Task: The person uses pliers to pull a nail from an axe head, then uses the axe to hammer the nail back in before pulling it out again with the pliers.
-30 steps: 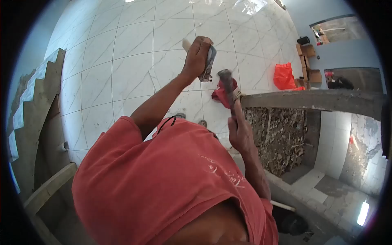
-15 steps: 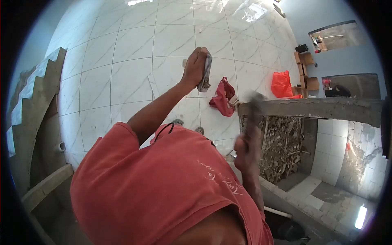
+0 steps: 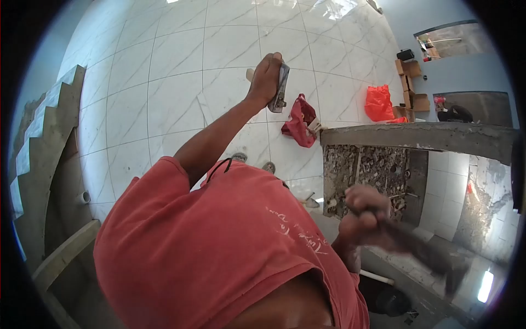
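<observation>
The left hand (image 3: pixel 267 77) is raised out in front, fingers wrapped tight around a short grey metal chisel-like bar (image 3: pixel 281 88) that hangs below the fist, high over the white marble-pattern tiled floor (image 3: pixel 175 71). The right hand (image 3: pixel 364 216) is drawn back low at the person's side, fist closed on the handle of a dark-headed hammer (image 3: pixel 422 252), which streaks with blur toward the lower right, its head near the grey cement ledge (image 3: pixel 416 134) and the rubble-filled pit (image 3: pixel 372 175) below it.

The bar looks stiff, dense and hard, likely dusty and so a little slippery; gripping it around the middle, with the fingers well below the struck end, seems the safe hold. The hammer appears head-heavy, so a hold low on the handle gives swing, while a hold nearer the head gives control. A crumpled red cloth (image 3: pixel 298 123) lies on the floor near the ledge's end.
</observation>
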